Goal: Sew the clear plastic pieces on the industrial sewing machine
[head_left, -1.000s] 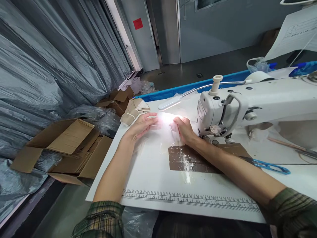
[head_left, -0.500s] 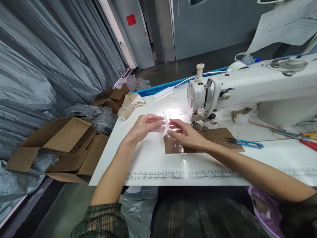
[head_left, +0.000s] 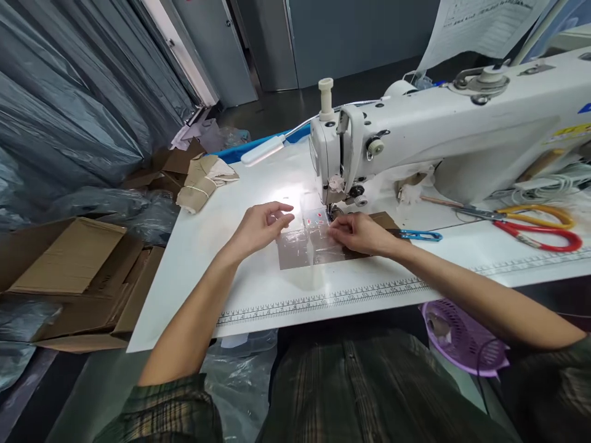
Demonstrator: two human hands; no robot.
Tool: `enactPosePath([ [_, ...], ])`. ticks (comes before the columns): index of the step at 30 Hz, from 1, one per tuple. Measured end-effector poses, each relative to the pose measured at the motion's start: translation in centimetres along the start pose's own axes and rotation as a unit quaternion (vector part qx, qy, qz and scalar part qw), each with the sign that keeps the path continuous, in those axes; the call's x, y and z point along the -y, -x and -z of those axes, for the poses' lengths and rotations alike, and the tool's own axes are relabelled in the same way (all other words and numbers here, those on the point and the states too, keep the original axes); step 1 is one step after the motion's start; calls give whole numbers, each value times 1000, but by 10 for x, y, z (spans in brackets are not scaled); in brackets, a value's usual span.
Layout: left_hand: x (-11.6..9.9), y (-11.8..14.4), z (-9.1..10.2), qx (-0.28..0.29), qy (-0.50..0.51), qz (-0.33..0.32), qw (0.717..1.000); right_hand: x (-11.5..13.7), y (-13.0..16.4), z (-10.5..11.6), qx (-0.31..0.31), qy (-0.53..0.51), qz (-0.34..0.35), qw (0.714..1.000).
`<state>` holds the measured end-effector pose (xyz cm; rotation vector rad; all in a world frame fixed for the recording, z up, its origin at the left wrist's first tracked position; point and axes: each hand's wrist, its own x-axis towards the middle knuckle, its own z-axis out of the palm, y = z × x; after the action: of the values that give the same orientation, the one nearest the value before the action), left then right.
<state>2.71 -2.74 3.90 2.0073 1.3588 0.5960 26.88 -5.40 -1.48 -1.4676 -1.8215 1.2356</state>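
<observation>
Head view: we pinch the clear plastic piece [head_left: 310,237] with left hand [head_left: 258,226] and right hand [head_left: 357,232], just before the needle of the sewing machine [head_left: 415,141]; it looks not stitched yet.

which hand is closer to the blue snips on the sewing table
Right. The right hand rests just left of the blue snips, almost touching the tip. The left hand lies farther left, beyond the clear plastic piece.
</observation>
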Motion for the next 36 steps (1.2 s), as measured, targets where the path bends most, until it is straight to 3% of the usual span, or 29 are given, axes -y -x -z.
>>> enactPosePath([
  [3, 14, -17, -14, -32, -117, -48, 991, -6, -5, 5, -65, 136, 36, 988],
  [8, 20, -22, -38, -111, -264, -202, 937, -9, -3, 12, -67, 174, 54, 981],
  [10, 15, -15, -53, -85, -267, -245, 928, -13, -2, 13, -71, 198, 62, 976],
  [12, 10, -9, -70, -21, -266, -277, 923, -20, -3, 13, -68, 203, 82, 973],
  [16, 11, -10, -83, 24, -296, -273, 915, -32, -5, 10, -93, 198, 116, 969],
  [20, 25, -22, -69, 27, -265, -306, 914, -33, -3, 7, -107, 168, 124, 972],
  [24, 32, -22, -60, -85, -239, -301, 919, -32, 2, 7, -112, 135, 114, 978],
  [26, 31, -17, -61, -150, -234, -300, 912, -33, 5, 6, -124, 129, 110, 978],
  [28, 28, -12, -67, -180, -233, -325, 899, -33, 7, 2, -139, 127, 120, 975],
  [32, 19, -6, -84, -145, -235, -402, 873, -32, 9, -9, -142, 160, 166, 962],
  [36, 21, -8, -93, -65, -215, -366, 903, -29, 8, -9, -79, 214, 196, 954],
])
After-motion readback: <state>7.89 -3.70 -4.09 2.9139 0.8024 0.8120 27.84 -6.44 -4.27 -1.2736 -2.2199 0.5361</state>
